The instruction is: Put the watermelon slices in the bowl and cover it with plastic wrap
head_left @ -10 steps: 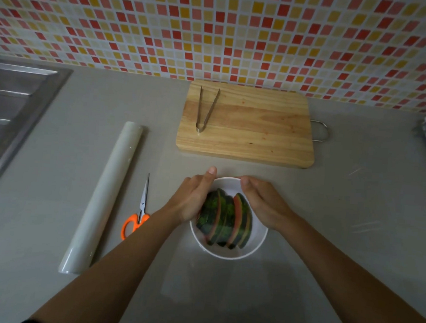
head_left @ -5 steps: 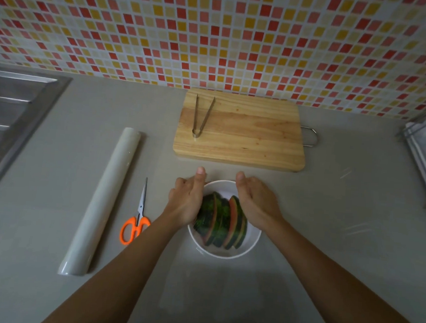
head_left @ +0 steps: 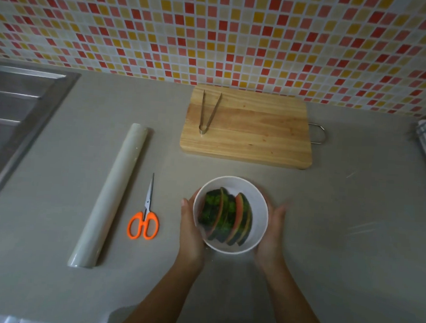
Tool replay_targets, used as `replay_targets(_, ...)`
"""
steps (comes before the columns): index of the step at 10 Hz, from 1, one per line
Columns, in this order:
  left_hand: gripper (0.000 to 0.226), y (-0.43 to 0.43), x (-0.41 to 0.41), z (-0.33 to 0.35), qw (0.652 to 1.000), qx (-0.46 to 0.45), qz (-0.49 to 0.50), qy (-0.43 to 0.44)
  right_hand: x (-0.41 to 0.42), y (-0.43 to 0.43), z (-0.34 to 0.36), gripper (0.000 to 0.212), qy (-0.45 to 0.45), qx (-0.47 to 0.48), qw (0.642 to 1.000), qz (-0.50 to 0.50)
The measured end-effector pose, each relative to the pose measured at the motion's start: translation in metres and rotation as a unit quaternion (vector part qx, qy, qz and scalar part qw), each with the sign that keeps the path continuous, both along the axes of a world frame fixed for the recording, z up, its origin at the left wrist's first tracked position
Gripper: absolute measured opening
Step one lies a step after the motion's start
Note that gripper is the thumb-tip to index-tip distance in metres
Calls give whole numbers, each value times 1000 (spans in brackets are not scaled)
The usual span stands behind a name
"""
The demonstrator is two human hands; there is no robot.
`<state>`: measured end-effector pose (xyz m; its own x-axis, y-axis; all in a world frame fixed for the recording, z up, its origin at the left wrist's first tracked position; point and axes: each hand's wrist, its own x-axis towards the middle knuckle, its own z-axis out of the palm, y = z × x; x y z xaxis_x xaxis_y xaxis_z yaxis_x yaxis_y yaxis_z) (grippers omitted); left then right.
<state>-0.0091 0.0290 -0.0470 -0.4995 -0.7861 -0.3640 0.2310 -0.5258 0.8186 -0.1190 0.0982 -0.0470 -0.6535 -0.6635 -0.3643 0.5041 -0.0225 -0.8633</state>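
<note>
Both the left hand (head_left: 192, 231) and right hand (head_left: 270, 234) cupped the round white bowl (head_left: 261, 210) of green-rinded watermelon slices (head_left: 224, 217), and should press evenly so any film clings tight.

Both forearms extend forward side by side, the left hand (head_left: 191, 231) and right hand (head_left: 270, 237) set palm-inward opposite each other, fingers straight and together, cupped against the two sides of the bowl (head_left: 260, 210).

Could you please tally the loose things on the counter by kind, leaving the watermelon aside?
White round bowl: 1
Pale plastic wrap roll: 1
Orange-handled scissors: 1
Metal tongs: 1
Wooden cutting board: 1
Total: 5
</note>
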Motion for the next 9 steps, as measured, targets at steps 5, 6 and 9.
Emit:
replay_targets(5, 65, -71, -60, 9, 993, 37, 2, 110, -25, -44, -8, 54, 20, 9, 998, -60)
replay_targets(6, 49, -71, -60, 1, 990, 47, 14, 131, -23, -41, -15, 51, 22, -12, 998, -64)
replay_targets(9, 69, -77, -55, 6, 980, -98, -82, 153, -33, -40, -17, 52, 48, 39, 997, -38)
